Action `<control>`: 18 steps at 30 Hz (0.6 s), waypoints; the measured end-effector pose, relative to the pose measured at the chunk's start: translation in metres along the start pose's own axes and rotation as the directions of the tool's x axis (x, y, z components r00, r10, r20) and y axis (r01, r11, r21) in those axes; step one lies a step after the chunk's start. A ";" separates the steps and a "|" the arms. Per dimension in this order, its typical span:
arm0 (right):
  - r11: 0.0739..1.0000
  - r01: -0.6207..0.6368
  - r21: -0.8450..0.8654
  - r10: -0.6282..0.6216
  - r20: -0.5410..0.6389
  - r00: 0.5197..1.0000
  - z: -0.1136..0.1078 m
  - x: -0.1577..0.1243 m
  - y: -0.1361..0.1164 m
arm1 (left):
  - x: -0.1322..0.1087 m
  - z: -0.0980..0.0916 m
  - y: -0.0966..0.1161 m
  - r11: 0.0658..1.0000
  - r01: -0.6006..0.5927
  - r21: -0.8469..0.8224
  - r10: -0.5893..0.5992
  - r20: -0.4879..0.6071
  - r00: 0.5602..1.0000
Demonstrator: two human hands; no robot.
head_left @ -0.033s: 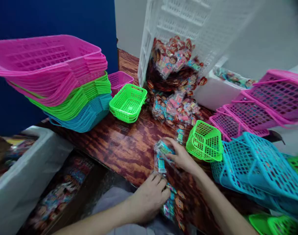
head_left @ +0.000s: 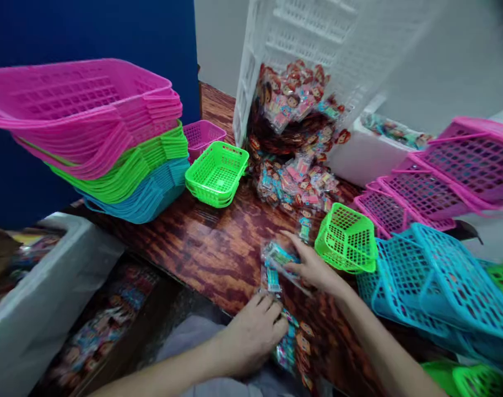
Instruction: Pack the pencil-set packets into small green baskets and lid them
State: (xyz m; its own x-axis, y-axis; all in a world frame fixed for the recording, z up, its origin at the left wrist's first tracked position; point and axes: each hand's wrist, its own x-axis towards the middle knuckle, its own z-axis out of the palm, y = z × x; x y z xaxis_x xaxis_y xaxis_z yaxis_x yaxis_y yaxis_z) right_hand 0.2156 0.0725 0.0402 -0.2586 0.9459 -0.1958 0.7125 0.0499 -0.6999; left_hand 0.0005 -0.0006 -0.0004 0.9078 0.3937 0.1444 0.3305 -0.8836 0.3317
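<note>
My right hand (head_left: 313, 267) holds a clear plastic packet (head_left: 278, 255) with bluish contents between its thumb and fingers. Beneath that lies another packet (head_left: 272, 280) on the wooden table, reaching down to my left hand (head_left: 255, 331). The fingers of my left hand are curled and close together over packets at the table's near edge; its fingertips press on them and partly hide them. More packets (head_left: 288, 347), with small doll-like heads (head_left: 304, 344) along one side, show just right of my left hand. A single packet (head_left: 304, 225) lies beyond my right hand.
A green basket (head_left: 346, 240) stands by my right wrist, with blue baskets (head_left: 437, 281) and pink baskets (head_left: 433, 182) behind it. Left are a tall basket stack (head_left: 123, 143) and another green basket (head_left: 218, 173). Packets spill from a tipped white crate (head_left: 245, 77). A foam box (head_left: 48, 275) stands lower left.
My right hand has shifted slightly to the right with the packet, which tilts a little differently. The left hand stays in place.
</note>
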 end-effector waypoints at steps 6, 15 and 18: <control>0.932 0.190 -0.310 -0.068 0.366 0.928 0.004 -0.013 -0.003 | -0.002 0.002 0.002 0.998 0.019 -0.053 -0.019 0.008 1.000; 0.938 0.087 -0.335 -0.074 0.053 0.996 0.025 0.039 0.002 | -0.003 0.000 0.007 0.997 0.057 -0.060 -0.055 0.030 0.998; 0.871 0.266 -0.414 -0.195 0.206 0.959 0.012 0.044 -0.006 | -0.003 -0.003 0.006 0.996 0.057 -0.064 -0.054 0.044 0.998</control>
State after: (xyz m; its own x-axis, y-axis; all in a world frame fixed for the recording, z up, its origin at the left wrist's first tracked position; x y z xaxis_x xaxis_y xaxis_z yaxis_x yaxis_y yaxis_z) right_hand 0.1919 0.1101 0.0275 -0.5210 0.8315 -0.1927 0.8217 0.4275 -0.3768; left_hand -0.0004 -0.0066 0.0039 0.8991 0.4295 0.0848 0.3644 -0.8416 0.3987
